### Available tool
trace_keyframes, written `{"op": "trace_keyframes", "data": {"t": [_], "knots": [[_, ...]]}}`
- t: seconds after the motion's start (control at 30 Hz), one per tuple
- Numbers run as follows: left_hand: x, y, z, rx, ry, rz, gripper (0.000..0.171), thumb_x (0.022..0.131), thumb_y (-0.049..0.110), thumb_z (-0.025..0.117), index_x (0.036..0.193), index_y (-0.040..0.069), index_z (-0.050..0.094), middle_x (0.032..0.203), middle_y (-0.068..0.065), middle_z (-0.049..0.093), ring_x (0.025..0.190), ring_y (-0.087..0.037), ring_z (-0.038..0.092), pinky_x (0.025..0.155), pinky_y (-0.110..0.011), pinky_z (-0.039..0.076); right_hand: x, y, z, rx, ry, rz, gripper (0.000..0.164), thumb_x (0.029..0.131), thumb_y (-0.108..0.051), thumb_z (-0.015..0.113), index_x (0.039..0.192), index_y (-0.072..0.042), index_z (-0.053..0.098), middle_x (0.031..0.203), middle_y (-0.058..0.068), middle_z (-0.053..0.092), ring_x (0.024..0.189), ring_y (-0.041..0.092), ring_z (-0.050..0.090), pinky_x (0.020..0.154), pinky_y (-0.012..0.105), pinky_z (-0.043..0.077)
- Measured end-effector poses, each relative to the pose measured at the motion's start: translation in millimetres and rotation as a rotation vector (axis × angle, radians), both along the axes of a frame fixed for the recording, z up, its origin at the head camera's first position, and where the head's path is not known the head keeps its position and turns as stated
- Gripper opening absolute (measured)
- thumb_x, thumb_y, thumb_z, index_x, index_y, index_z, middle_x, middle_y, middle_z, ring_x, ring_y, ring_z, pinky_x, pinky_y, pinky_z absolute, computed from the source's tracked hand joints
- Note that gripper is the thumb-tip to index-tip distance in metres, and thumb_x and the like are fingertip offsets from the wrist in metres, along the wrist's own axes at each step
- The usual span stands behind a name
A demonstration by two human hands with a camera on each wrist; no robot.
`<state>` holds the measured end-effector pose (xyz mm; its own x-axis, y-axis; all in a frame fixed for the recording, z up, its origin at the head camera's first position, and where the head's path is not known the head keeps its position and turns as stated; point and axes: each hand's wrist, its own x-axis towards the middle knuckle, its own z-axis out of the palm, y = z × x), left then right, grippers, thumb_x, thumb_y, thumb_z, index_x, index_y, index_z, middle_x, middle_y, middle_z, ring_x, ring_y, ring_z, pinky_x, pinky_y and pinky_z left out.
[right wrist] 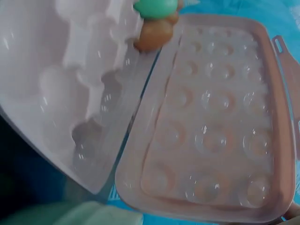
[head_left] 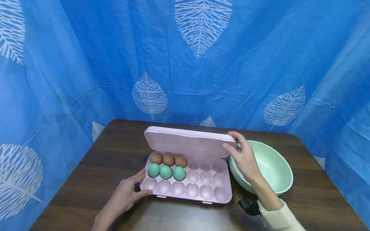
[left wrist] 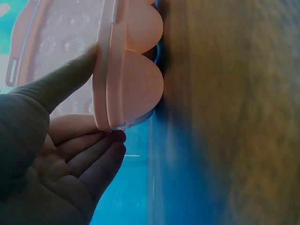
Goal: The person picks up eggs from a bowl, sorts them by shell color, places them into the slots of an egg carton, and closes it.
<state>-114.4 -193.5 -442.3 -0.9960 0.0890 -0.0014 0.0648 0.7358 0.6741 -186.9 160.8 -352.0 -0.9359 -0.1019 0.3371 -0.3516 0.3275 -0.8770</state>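
A pink egg carton (head_left: 185, 197) lies on the table, its hinged lid (head_left: 188, 141) raised at the back. Three brown eggs (head_left: 169, 160) sit at the left of the back row, with three green eggs (head_left: 166, 172) in the row before them; the front row's cups hold none. My left hand (head_left: 124, 195) holds the carton's left end between thumb and fingers, as the left wrist view shows at the tray's rim (left wrist: 112, 93). With thumb and fingers my right hand (head_left: 244, 155) grips the lid's right corner. The lid's dimpled inside (right wrist: 220, 140) fills the right wrist view.
Close to the carton's right end stands a pale green bowl (head_left: 271, 166), partly behind my right forearm. The dark wooden table (head_left: 86, 189) ends at a blue curtain (head_left: 115, 64) with white leaf prints at the back and sides.
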Motion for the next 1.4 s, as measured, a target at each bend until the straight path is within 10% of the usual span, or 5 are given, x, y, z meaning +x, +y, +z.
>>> {"op": "trace_keyframes", "data": {"t": [0.23, 0.53, 0.77, 1.1, 1.4], "knots": [[1.8, 1, 3.5, 0.045, -0.025, -0.004, 0.084, 0.07, 0.046, 0.074, 0.134, 0.002, 0.044, 0.139, -0.012, 0.04, 0.124, -0.031, 0.04, 0.097, -0.049, 0.036, 24.6, -3, -14.4, -0.076, -0.042, 0.065, 0.044, 0.088, -0.014, 0.061, 0.124, 0.002, 0.042, 0.129, 0.012, 0.043, 0.119, 0.019, 0.039, 0.098, 0.021, 0.032], [2.9, 1, 9.6, 0.172, -0.086, 0.065, 0.096, 0.084, 0.052, 0.058, 0.146, 0.008, 0.0, 0.135, -0.018, 0.042, 0.123, -0.034, 0.04, 0.1, -0.056, 0.028, 48.9, -4, -35.9, 0.003, -0.012, 0.077, 0.049, 0.086, -0.014, 0.063, 0.13, -0.007, 0.042, 0.143, 0.007, 0.029, 0.133, 0.026, 0.02, 0.104, 0.055, 0.017], [6.5, 4, 7.7, 0.233, 0.087, 0.057, 0.08, 0.09, 0.041, 0.054, 0.148, 0.02, 0.004, 0.139, -0.025, 0.034, 0.121, -0.034, 0.041, 0.094, -0.044, 0.039, 63.0, -5, -45.2, -0.016, -0.057, 0.085, 0.054, 0.081, -0.015, 0.068, 0.129, -0.006, 0.047, 0.143, 0.006, 0.033, 0.133, 0.023, 0.022, 0.101, 0.011, 0.018], [5.5, 9, 9.0, 0.182, 0.141, 0.133, 0.085, 0.078, 0.053, 0.063, 0.14, 0.005, 0.032, 0.143, -0.02, 0.031, 0.125, -0.036, 0.038, 0.095, -0.047, 0.038, 79.4, -9, -58.7, -0.037, -0.083, 0.069, 0.054, 0.079, -0.012, 0.07, 0.128, -0.005, 0.049, 0.139, 0.01, 0.038, 0.131, 0.024, 0.026, 0.1, 0.008, 0.019], [7.3, 15, 6.5, -0.068, 0.012, 0.035, 0.102, 0.063, 0.073, 0.061, 0.142, 0.014, 0.034, 0.15, -0.018, 0.016, 0.131, -0.042, 0.023, 0.095, -0.065, 0.027, 95.2, -23, -76.0, 0.401, 0.007, -0.036, 0.072, 0.072, -0.044, 0.074, 0.132, -0.012, 0.049, 0.137, 0.015, 0.043, 0.128, 0.043, 0.028, 0.098, 0.062, 0.025]]}}
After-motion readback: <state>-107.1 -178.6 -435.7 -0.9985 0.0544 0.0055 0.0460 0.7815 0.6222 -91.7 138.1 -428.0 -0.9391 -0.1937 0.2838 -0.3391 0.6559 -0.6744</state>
